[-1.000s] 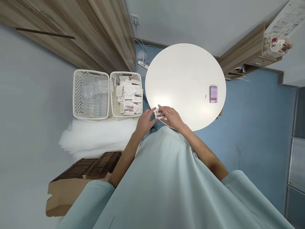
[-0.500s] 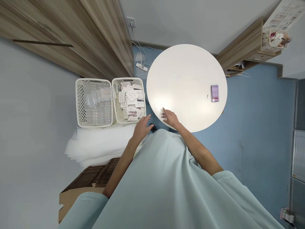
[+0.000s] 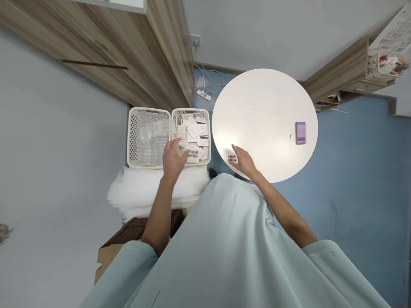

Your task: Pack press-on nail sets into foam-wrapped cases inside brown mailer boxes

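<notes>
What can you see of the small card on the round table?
The small card looks pale and thin, with two rows of small dark, purplish rounds facing up. It lies flat near the wearer's edge of the white table. The right hand is at its right side; whether it touches isn't clear. Material and any print can't be made out.

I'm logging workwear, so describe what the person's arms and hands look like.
The left hand and right hand are bare, with no gloves. The forearms are bare too, with no watch or bracelet visible. Both sleeves are loose, plain, pale blue-green and short.
</notes>
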{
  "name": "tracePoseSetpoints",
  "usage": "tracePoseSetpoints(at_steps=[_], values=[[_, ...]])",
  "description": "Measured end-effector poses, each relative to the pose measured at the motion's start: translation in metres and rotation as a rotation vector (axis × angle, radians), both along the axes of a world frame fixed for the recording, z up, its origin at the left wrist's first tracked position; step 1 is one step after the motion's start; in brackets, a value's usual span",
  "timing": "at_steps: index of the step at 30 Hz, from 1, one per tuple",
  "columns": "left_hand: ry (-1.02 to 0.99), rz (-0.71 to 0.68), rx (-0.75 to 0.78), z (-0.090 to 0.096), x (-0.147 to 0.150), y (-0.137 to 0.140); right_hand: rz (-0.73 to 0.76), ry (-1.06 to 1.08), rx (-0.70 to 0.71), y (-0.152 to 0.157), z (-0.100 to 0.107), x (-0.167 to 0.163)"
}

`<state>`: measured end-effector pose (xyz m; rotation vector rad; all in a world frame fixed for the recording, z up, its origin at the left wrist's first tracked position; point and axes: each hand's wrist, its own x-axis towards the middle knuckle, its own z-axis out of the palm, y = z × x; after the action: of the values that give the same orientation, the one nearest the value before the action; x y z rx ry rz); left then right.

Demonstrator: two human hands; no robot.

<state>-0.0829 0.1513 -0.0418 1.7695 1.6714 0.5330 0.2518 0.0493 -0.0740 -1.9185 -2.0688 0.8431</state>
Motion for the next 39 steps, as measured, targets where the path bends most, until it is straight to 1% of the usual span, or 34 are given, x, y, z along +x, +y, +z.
tracePoseSetpoints(at_steps=[2, 4, 9, 12, 16, 21, 23, 25, 27, 30, 32, 35, 37, 39], values=[[0.042, 0.047, 0.046, 0.001, -0.014, 0.020, -0.003, 0.003, 0.017, 0.002, 0.010, -0.005], [0.065, 0.054, 0.073, -0.001, -0.026, 0.041, -0.006, 0.003, 0.030, 0.004, 0.018, -0.010], [0.102, -0.074, 0.003, -0.019, -0.037, 0.096, -0.008, -0.002, 0.067, 0.006, 0.034, -0.018], [0.128, -0.172, -0.054, -0.030, -0.037, 0.119, -0.012, 0.004, 0.090, 0.003, 0.042, -0.021], [0.176, -0.245, -0.073, -0.035, -0.035, 0.131, -0.051, 0.014, 0.119, -0.006, 0.049, -0.021], [0.285, -0.280, -0.075, -0.029, -0.034, 0.131, -0.065, 0.007, 0.121, -0.018, 0.049, -0.017], [0.296, -0.281, -0.059, -0.023, -0.029, 0.126, -0.066, 0.014, 0.120, -0.020, 0.049, -0.015], [0.250, -0.273, -0.029, -0.014, -0.018, 0.116, -0.068, 0.034, 0.125, -0.021, 0.051, -0.013], [0.153, -0.272, 0.009, -0.002, 0.000, 0.099, -0.077, 0.073, 0.140, -0.020, 0.054, -0.011], [-0.023, -0.285, 0.036, 0.021, 0.039, 0.062, -0.095, 0.163, 0.170, -0.016, 0.065, -0.007], [-0.184, -0.294, -0.016, 0.035, 0.068, 0.034, -0.093, 0.219, 0.185, -0.014, 0.074, -0.002], [-0.439, -0.245, -0.130, 0.049, 0.112, -0.006, -0.081, 0.262, 0.207, -0.016, 0.086, 0.007], [-0.546, -0.186, -0.182, 0.054, 0.139, -0.028, -0.097, 0.276, 0.220, -0.021, 0.092, 0.014], [-0.604, -0.119, -0.211, 0.055, 0.164, -0.046, -0.146, 0.286, 0.233, -0.028, 0.096, 0.019]])
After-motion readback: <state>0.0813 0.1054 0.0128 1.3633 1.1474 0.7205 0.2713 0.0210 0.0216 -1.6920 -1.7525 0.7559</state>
